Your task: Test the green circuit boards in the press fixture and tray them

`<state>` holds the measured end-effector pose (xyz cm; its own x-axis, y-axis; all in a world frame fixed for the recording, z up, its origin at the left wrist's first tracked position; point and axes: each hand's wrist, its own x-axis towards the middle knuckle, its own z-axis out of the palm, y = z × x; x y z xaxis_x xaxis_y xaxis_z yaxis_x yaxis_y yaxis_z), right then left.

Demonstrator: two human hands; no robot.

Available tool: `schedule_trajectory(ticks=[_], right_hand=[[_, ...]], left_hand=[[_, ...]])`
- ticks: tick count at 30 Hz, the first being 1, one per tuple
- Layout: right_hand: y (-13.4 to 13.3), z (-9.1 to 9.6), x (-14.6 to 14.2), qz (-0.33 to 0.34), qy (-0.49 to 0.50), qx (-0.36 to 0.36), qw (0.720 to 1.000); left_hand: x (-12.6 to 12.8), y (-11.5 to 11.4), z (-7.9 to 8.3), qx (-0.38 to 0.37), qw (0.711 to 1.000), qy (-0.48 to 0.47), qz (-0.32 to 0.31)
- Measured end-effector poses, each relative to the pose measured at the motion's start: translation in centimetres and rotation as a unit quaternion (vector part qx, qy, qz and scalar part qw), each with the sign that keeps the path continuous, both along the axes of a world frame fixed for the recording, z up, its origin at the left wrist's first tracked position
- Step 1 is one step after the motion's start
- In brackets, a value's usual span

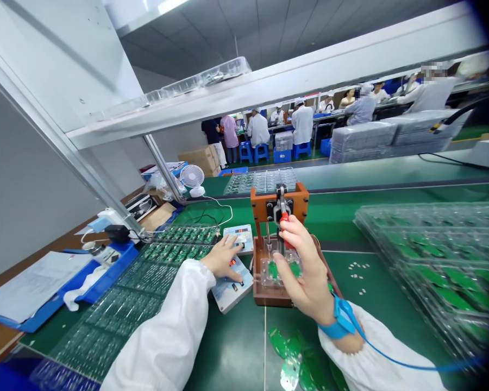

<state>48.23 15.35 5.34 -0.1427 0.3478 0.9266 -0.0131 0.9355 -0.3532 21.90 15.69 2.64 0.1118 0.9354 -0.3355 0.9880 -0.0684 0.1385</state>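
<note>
The right hand (299, 266) is clenching the red toggle handle (284, 218) of a wooden fixture (264, 293); the handle is likely stiff, best held at its grip; just under the fingers a green board (280, 270) is sitting in a clear nest (264, 271), likely light and fragile, best taken by edges; the left hand (222, 259) is resting open, fingertips touching a white tester (239, 239).

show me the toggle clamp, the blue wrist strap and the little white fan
Toggle clamp (284, 218), head view, point on its red handle grip.
Blue wrist strap (333, 325), head view, point on the band around the wrist.
White desk fan (192, 176), head view, point on its round front grille.
</note>
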Motion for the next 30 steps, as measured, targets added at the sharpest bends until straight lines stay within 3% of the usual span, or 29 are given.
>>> schedule_trajectory(ticks=[13,20,30], right_hand=[[0.2,-0.1,-0.1,0.005,0.004,0.002,1.0],[0.1,-0.1,0.0,0.001,0.0,0.005,1.0],[0.2,-0.1,-0.1,0.003,0.004,0.008,1.0]], left_hand=[[-0.5,1.2,-1.1,-0.037,0.998,0.035,-0.047],[-1.4,0.4,0.0,-0.044,0.998,0.043,-0.022],[-2.5,0.0,-0.9,-0.052,0.997,0.032,-0.043]])
